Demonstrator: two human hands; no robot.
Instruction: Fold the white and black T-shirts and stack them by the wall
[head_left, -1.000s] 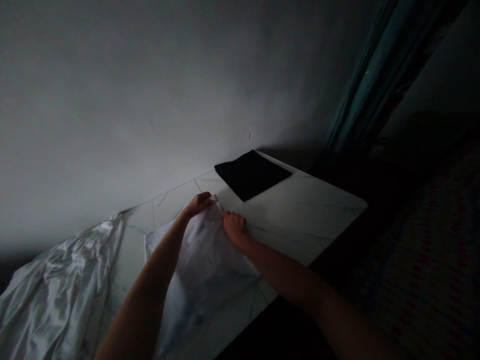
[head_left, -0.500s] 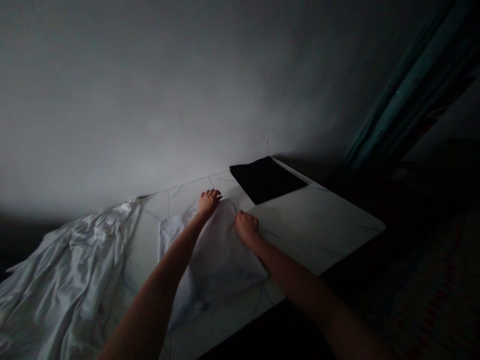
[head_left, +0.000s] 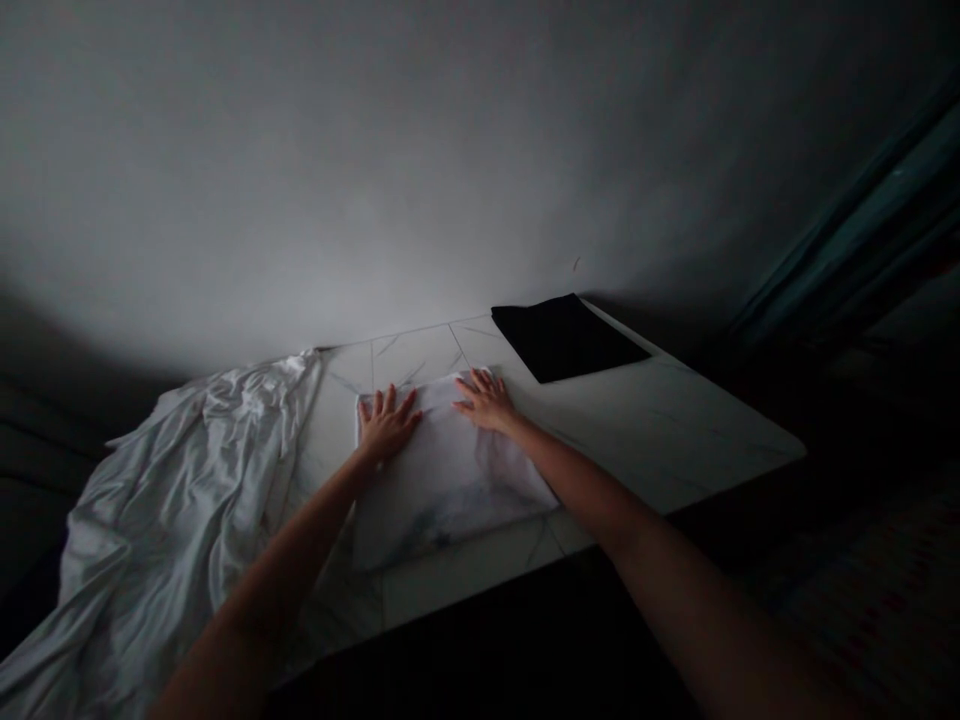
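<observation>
As our left grip (head_left: pixel 386 425) and right grip (head_left: pixel 486 400) lie spread wide, palms down on the folded white cloth (head_left: pixel 442 490), the counter (head_left: pixel 675 430) carries a black cloth (head_left: pixel 566 338) just beyond them, with a crumpled white sheet (head_left: pixel 172 520) to our left.

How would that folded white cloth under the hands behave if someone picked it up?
The folded white cloth would probably flop once lifted, since the crumpled white fabric beside it lies in soft folds. It looks fairly light for its size. Its layers might slip apart unless gripped, as the open left hand and right hand only rest on top.
</observation>
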